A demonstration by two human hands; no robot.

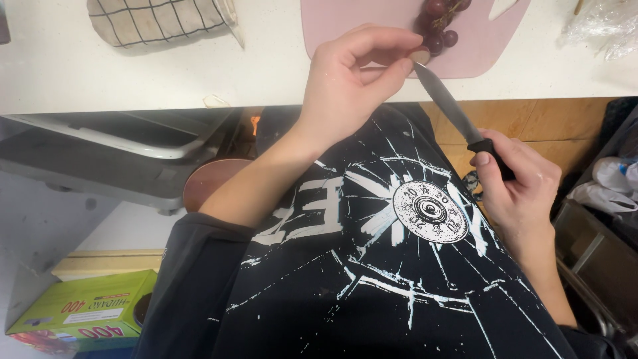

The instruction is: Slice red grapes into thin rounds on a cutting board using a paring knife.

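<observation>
My left hand hovers at the near edge of the white counter and pinches a small pale piece between thumb and fingertips. My right hand grips the black handle of a serrated knife, below the counter edge. The blade slants up and left, and its tip touches the pinched piece. Just beyond lies a pink cutting board with a bunch of dark red grapes on it.
A checked cloth mitt lies at the counter's far left, crinkled clear plastic at the far right. Below are an open grey drawer, a green carton on the floor and bags at right.
</observation>
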